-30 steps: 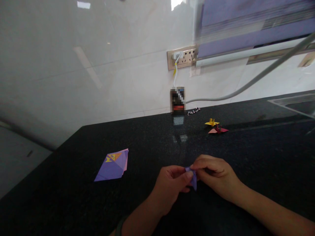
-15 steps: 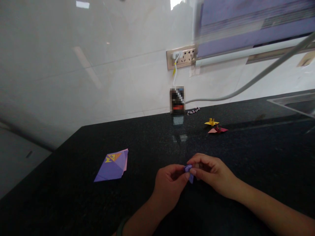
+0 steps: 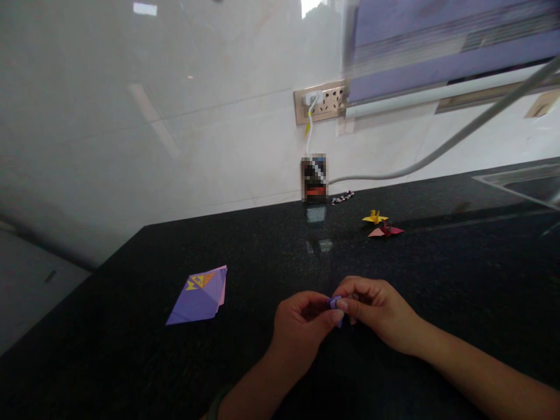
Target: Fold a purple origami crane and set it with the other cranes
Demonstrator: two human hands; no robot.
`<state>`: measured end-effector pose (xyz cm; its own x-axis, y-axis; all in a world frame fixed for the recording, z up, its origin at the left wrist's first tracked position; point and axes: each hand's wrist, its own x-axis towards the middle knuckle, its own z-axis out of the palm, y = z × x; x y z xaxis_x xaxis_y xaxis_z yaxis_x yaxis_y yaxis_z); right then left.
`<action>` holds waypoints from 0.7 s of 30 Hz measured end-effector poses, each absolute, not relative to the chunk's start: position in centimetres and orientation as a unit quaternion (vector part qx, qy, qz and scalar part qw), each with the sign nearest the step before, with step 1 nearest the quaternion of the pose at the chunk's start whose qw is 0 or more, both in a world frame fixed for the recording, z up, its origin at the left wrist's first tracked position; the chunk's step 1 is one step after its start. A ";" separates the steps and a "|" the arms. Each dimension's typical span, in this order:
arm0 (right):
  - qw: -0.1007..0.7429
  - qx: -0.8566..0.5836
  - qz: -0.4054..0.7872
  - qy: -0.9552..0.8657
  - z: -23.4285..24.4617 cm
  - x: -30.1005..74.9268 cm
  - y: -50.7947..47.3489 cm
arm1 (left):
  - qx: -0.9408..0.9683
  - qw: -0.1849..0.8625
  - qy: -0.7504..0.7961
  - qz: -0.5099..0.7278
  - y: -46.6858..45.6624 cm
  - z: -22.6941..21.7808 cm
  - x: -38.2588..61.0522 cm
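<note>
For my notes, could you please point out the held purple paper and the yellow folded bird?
Held purple paper (image 3: pixel 333 301), head view: its visible upper part.
Yellow folded bird (image 3: pixel 374 217), head view: its middle.

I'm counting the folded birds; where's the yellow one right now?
In the head view, the yellow bird lies right of centre on the dark counter, just behind the pink-and-red bird, beyond the right hand.

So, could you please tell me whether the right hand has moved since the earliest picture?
Yes, slightly: the right hand has shifted left, judged against the red-and-pink paper bird on the counter.
</note>
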<state>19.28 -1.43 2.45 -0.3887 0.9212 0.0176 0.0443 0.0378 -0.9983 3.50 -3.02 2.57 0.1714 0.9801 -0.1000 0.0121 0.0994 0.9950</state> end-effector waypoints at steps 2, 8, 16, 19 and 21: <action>0.387 -0.393 0.566 -0.613 2.5 19.3 -1.5 | 0.518 0.554 0.492 0.428 -3.0 2.7 3.5; 0.396 -0.353 0.641 -0.554 2.3 19.5 -1.3 | 0.501 0.565 0.495 0.429 -3.1 3.1 3.4; 0.414 -0.301 0.755 -0.411 1.9 19.2 -1.7 | 0.435 0.642 0.430 0.462 -3.2 3.1 3.7; 0.418 -0.296 0.773 -0.374 2.0 18.8 -1.9 | 0.416 0.667 0.396 0.475 -3.2 2.7 3.7; 0.424 -0.302 0.766 -0.378 2.1 18.6 -1.9 | 0.407 0.677 0.384 0.479 -3.2 2.5 3.8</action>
<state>18.63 -1.92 2.06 -0.4593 0.8768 -0.1425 -0.4212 -0.3562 -0.8341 3.80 -3.19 2.48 0.2476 0.9601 -0.1298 -0.3360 0.2107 0.9180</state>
